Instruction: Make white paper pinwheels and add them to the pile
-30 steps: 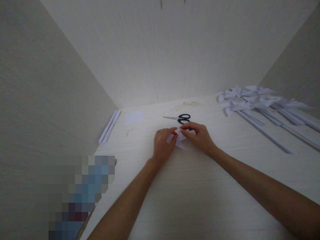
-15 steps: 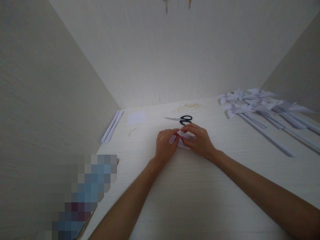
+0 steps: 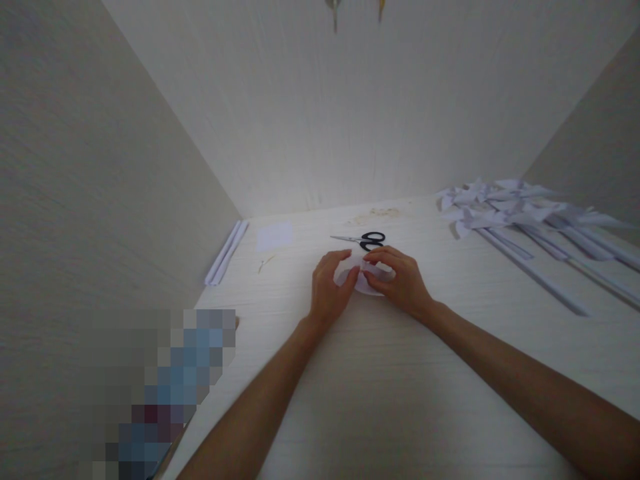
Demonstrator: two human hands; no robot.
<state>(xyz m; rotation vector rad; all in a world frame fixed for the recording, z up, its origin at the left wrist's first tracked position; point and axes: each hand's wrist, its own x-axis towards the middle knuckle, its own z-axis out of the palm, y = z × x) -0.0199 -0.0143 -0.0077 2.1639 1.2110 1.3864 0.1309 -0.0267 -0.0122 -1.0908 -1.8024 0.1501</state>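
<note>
A small piece of white paper (image 3: 361, 280), folded, lies on the white table (image 3: 380, 373) between both of my hands. My left hand (image 3: 330, 290) pinches its left side with fingers and thumb. My right hand (image 3: 400, 280) presses and grips its right side. Much of the paper is hidden under my fingers. Black-handled scissors (image 3: 361, 238) lie just behind my hands, apart from them.
Several white paper pinwheels on long sticks (image 3: 520, 213) lie at the far right. A small square paper sheet (image 3: 274, 236) and two rolled paper sticks (image 3: 226, 253) sit at the far left by the side wall. A blurred patch covers the lower left corner.
Both hands have stayed on the paper and reworked it; the pointed corner that stuck out below the hands a second ago is now tucked in, and the right fingers have slid lower.
</note>
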